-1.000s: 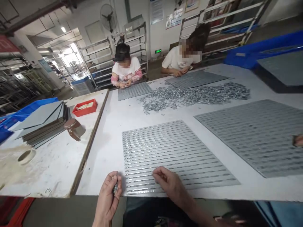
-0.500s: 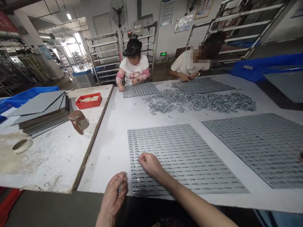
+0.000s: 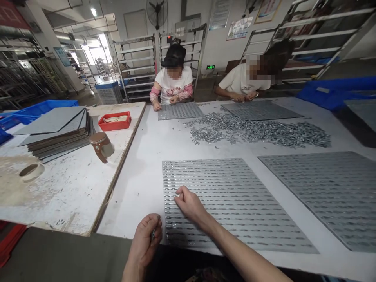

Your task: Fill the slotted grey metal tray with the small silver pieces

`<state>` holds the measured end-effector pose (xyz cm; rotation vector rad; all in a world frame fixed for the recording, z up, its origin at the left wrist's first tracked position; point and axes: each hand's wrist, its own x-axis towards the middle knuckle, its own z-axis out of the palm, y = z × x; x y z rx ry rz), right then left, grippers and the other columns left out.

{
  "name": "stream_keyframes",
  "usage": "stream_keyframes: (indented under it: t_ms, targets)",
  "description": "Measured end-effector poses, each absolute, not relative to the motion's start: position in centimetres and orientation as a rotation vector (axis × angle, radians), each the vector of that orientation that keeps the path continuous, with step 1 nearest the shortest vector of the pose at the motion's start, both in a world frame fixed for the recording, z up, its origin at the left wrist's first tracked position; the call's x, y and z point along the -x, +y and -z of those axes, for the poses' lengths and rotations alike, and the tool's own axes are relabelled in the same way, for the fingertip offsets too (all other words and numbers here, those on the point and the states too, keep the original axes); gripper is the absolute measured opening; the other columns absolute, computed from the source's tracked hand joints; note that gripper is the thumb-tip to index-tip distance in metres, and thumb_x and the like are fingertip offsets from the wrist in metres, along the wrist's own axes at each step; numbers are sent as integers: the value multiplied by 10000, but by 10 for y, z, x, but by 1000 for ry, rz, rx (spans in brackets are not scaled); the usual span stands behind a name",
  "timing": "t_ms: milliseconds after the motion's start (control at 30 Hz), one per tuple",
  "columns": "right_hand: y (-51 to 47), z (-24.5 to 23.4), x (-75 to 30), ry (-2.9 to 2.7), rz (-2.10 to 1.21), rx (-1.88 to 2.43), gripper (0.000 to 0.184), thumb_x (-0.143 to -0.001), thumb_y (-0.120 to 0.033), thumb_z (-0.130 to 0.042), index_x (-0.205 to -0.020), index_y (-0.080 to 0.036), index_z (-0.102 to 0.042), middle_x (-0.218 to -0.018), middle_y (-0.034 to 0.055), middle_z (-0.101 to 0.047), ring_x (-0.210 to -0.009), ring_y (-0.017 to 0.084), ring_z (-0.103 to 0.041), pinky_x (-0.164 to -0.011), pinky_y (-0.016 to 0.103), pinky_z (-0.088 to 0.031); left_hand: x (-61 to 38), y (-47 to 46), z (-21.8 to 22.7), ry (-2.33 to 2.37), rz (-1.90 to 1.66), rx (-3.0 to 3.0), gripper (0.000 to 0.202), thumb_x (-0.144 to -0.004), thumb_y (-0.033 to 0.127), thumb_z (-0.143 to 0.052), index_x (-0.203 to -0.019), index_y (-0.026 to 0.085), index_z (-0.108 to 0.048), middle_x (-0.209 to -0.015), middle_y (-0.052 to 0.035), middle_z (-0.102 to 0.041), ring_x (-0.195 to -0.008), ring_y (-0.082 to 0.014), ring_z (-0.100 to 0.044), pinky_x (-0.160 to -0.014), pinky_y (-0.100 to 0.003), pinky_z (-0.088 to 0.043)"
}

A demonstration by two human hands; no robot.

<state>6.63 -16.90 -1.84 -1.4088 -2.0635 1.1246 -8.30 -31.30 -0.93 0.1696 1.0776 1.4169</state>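
My left hand (image 3: 147, 238) is curled closed at the near left corner of a grey board, with small shiny metal pieces (image 3: 152, 234) just showing between its fingers. Over the board's left part is my right hand (image 3: 190, 204), its thumb and forefinger bent together; whatever sits between them is too small to make out. The grey board (image 3: 235, 188) lies flat on the white table and carries many rows of small, glossy, spindle-shaped pieces. My right forearm crosses its near part and hides some rows.
A second filled board (image 3: 323, 192) lies to the right. Beyond is a heap of loose metal pieces (image 3: 264, 129). Two people work across the table at their own boards. On the left table stand a brown-lidded mug (image 3: 101, 147), a red tray (image 3: 114, 124), stacked boards (image 3: 55, 137) and a tape roll (image 3: 31, 172).
The camera view has shifted a little, so the scene sits further right. My right thumb and forefinger have parted slightly. The pieces in my left hand show less.
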Motion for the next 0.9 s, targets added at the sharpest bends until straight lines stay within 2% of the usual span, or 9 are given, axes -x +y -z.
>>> stream_keyframes:
  t_ms: [33,133,267,467,533,633,700,800,900]
  targets:
    - [-176,14,-71,-2017,-1212,1317,108,-885,-250,-568,-965,-193,-611,-611,-49,-584,-598,150,-540,-616,251,-379,79,-315,8,1094,-1411,-173,441,-635,422,-923,-738,141,-600,-657,34,-515,-483,-22,-302,-416,-165,-120]
    - [-202,4,-85,-1934,-1479,1032,216,-919,-404,-575,-897,-207,-659,-666,-26,-617,-603,145,-551,-581,250,-419,63,-318,9,1108,-1394,-190,457,-662,468,-903,-712,155,-574,-598,49,-465,-486,-35,-295,-444,-179,-149]
    - [-228,3,-98,-1819,-1657,914,258,-904,-456,-636,-899,-209,-708,-751,2,-671,-667,150,-593,-620,254,-473,45,-311,17,1036,-1325,-180,524,-613,538,-911,-656,179,-531,-492,88,-361,-442,-38,-210,-436,-211,-135]
    - [-217,9,-110,-1727,-1650,971,337,-967,-510,-548,-856,-205,-636,-765,21,-675,-696,157,-620,-651,261,-515,37,-288,15,1041,-1211,-138,478,-633,518,-906,-653,151,-600,-553,22,-511,-465,-52,-347,-457,-207,-216]
    - [-205,8,-116,-1642,-1671,1032,373,-979,-546,-510,-905,-202,-632,-796,31,-687,-665,148,-623,-640,264,-535,43,-282,7,1120,-1202,-88,423,-668,502,-884,-745,141,-678,-624,3,-567,-490,-55,-383,-463,-197,-240]
    - [-189,7,-125,-1529,-1692,1158,422,-944,-607,-524,-929,-197,-624,-840,48,-692,-671,152,-636,-591,261,-543,63,-275,-5,1225,-1283,-32,430,-692,443,-858,-1001,167,-744,-788,-14,-644,-547,-66,-456,-463,-181,-279]
    - [-182,10,-129,-1599,-1658,1219,395,-925,-586,-549,-949,-203,-643,-813,38,-681,-659,156,-627,-563,259,-528,77,-272,-11,1257,-1359,-36,478,-690,402,-855,-1086,164,-733,-843,-21,-662,-580,-74,-481,-466,-180,-308]
    - [-180,16,-126,-1857,-1539,1199,282,-935,-448,-552,-1000,-215,-697,-810,35,-693,-682,169,-636,-636,290,-526,91,-271,-14,1284,-1406,-50,492,-717,390,-848,-1126,162,-699,-818,-12,-661,-558,-68,-456,-465,-177,-323]
    - [-183,22,-115,-1974,-1521,1166,213,-943,-355,-529,-966,-214,-687,-738,14,-688,-665,174,-648,-649,294,-508,93,-273,-13,1304,-1456,-66,439,-719,410,-856,-1041,177,-669,-785,-3,-656,-525,-66,-426,-432,-176,-288]
